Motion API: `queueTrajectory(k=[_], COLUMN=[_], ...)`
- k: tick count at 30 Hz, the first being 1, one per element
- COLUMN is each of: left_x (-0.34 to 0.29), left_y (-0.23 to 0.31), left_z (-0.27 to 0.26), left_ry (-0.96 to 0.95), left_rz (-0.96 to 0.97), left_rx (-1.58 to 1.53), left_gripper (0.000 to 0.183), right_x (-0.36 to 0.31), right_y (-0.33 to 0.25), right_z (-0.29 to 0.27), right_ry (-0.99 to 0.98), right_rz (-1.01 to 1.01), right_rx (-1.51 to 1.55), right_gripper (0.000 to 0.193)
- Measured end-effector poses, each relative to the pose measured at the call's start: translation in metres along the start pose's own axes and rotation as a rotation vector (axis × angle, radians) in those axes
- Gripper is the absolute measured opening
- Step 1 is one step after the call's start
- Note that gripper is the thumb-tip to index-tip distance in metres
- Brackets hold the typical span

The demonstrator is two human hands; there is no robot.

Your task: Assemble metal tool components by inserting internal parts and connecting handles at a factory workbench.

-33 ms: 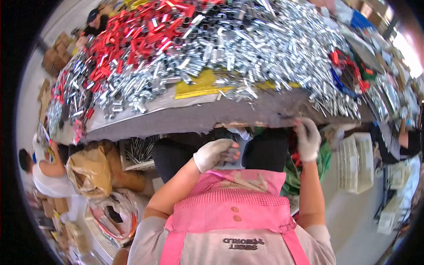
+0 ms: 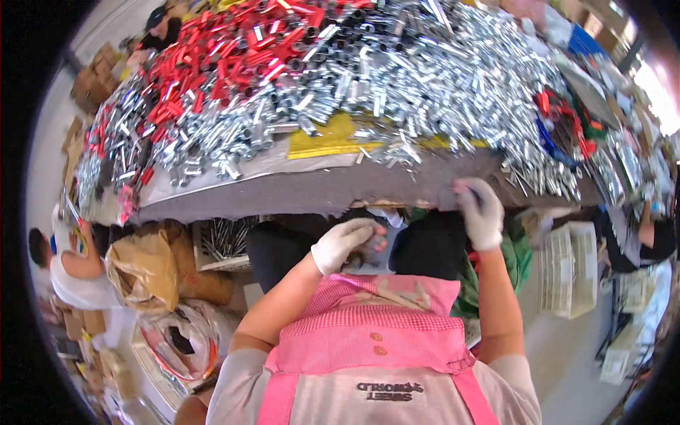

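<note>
My left hand (image 2: 347,246), in a white glove with bare fingertips, hovers over my lap just below the worktable's near edge. Its fingers are curled in, and whatever may lie inside them is hidden. My right hand (image 2: 483,214), gloved the same way, is at the grey cloth-covered table edge (image 2: 276,193), to the right. Motion smears its bent fingers, so I cannot make out a hold. Beyond both hands spreads a large heap of silvery metal tubes and sockets (image 2: 397,92). Red metal pieces (image 2: 223,60) lie over its left part.
A yellow cloth (image 2: 322,139) pokes out under the heap. Below left are a crate of dark metal rods (image 2: 225,237) and a brown sack (image 2: 142,265). White plastic crates (image 2: 569,269) stand right, beside a green bag (image 2: 520,262). Another person (image 2: 74,269) sits at far left.
My right hand has shifted slightly left and farther out over the table edge. My left hand stays in nearly the same spot, with its fingers curled.
</note>
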State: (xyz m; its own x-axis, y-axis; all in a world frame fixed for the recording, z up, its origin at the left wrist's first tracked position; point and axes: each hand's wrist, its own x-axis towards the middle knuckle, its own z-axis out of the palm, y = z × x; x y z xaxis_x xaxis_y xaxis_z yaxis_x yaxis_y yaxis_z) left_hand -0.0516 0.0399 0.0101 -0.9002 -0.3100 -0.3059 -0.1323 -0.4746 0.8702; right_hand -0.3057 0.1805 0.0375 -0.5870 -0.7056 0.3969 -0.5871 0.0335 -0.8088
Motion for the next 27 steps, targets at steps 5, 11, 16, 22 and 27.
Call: queueTrajectory(k=[5, 11, 16, 22, 27], left_x=[-0.021, -0.064, -0.149, -0.151, -0.072], left_y=[0.032, 0.042, -0.028, -0.105, -0.184], left_z=[-0.050, -0.121, -0.221, -0.339, -0.443], left_ry=[0.502, 1.066, 1.703, 1.431, 0.955], left_rz=[0.392, 0.718, 0.909, -0.594, -0.762], left_rx=[0.262, 0.594, 0.089, 0.742, 1.119], left_gripper=[0.025, 0.016, 0.016, 0.074, 0.106], right_x=[0.101, 0.138, 0.132, 0.055, 0.010], right_y=[-0.071, -0.070, -0.062, -0.103, -0.107], right_z=[0.166, 0.278, 0.281, 0.259, 0.268], right_ry=[-0.335, -0.516, -0.394, -0.573, -0.653], right_rz=[-0.413, -0.451, -0.521, -0.642, -0.888], right_rx=[-0.145, -0.647, -0.677, -0.537, -0.755], right_gripper=[0.018, 0.035, 0.041, 0.058, 0.069])
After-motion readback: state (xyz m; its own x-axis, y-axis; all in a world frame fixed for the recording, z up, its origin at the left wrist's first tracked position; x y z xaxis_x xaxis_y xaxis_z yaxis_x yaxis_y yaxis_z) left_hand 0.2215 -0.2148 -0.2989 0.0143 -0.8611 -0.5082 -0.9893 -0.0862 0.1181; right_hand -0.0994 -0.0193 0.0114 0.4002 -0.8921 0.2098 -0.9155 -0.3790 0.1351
